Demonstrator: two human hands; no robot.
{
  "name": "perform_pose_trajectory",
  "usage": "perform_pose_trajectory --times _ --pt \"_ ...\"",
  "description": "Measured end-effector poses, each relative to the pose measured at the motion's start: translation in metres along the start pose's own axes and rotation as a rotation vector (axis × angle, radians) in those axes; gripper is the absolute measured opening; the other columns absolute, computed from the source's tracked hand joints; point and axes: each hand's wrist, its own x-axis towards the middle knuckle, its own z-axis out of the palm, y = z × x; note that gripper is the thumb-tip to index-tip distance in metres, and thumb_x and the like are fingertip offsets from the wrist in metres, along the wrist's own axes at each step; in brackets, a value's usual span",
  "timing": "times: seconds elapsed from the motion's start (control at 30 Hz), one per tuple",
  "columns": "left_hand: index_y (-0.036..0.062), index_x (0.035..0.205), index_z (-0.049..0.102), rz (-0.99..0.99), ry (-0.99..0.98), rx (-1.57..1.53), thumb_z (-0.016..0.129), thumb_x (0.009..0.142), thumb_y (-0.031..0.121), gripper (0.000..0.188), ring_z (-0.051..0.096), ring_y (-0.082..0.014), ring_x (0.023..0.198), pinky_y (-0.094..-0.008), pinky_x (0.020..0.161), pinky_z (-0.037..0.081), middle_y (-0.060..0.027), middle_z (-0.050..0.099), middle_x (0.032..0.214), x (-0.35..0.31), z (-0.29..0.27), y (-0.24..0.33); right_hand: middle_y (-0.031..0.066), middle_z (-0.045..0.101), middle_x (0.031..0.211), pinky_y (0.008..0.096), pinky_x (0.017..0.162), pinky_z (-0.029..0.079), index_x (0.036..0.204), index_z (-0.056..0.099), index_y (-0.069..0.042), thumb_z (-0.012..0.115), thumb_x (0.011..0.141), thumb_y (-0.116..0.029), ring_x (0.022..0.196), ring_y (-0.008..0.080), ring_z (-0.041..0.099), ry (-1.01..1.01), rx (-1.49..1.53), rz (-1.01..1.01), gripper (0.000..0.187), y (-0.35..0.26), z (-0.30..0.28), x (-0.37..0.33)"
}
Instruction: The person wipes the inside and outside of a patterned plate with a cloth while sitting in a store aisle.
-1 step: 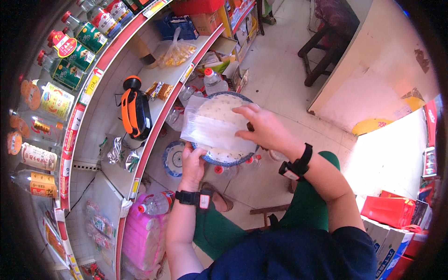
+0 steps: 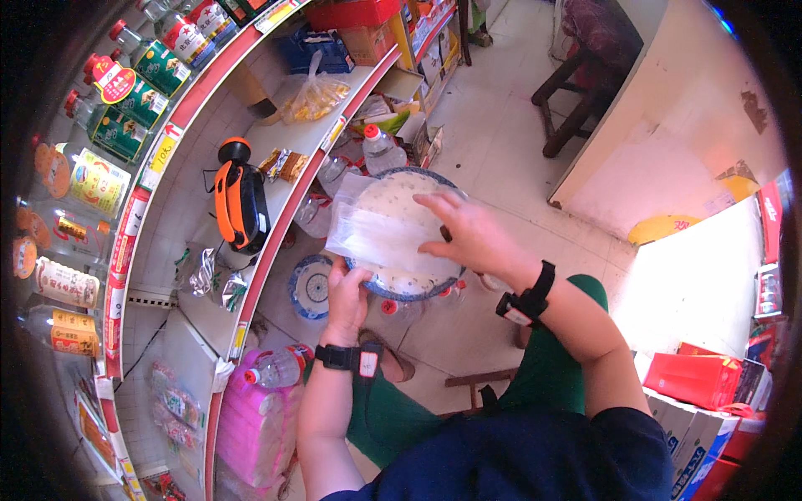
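A round plate with a blue patterned rim (image 2: 409, 292) is in front of me, above the floor. Across its left part lies a translucent white plastic sheet or bag (image 2: 372, 225), its edge sticking out past the rim. My left hand (image 2: 344, 296) grips the plate's near-left rim, the thumb on top and the other fingers hidden beneath. Over the right side of the plate hovers my right hand (image 2: 472, 234), thumb and fingers spread, nothing visible between them. Whether its fingertips touch the plate or the plastic I cannot tell.
A curved shelf on the left holds several bottles (image 2: 125, 129) and a black-and-orange lamp-like device (image 2: 240, 200). Below it are a smaller blue-patterned plate (image 2: 311, 288), a clear bottle (image 2: 280, 366) and a pink wrapped pack (image 2: 259, 426). Red boxes (image 2: 693, 376) stand at right.
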Motion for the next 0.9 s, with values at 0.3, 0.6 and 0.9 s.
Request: perform_pose_trajectory --times 0.3,0.6,0.9 --pt "-0.0050 0.127 0.048 -0.049 -0.053 0.105 0.048 0.076 -0.005 0.051 0.059 -0.0216 0.107 -0.0330 0.095 0.046 -0.0128 0.060 0.120 0.003 0.009 -0.023 0.0152 0.060 0.104 0.0415 0.071 0.052 0.116 0.059 -0.009 0.071 0.080 -0.023 0.084 0.0346 0.063 -0.282 -0.372 0.097 0.040 0.043 0.033 -0.012" --pt "-0.0041 0.124 0.051 -0.083 0.138 -0.234 0.049 0.084 0.005 0.041 0.057 -0.0257 0.113 -0.0377 0.097 0.045 -0.0146 0.059 0.121 0.014 -0.007 -0.014 0.0110 0.068 0.091 0.0334 0.074 0.050 0.108 0.059 -0.001 0.061 0.088 -0.014 0.081 0.0202 0.064 0.444 0.373 0.338 0.024 0.080 -0.022 0.001" --pt "0.0016 0.109 0.056 -0.009 0.114 -0.020 0.064 0.075 -0.010 0.037 0.058 -0.0193 0.108 -0.0318 0.092 0.049 -0.0130 0.061 0.114 0.009 -0.010 -0.004 0.0140 0.067 0.100 0.0360 0.082 0.051 0.115 0.055 0.001 0.061 0.090 -0.019 0.091 0.0211 0.064 -0.070 0.524 0.403 0.033 0.082 0.012 -0.001"
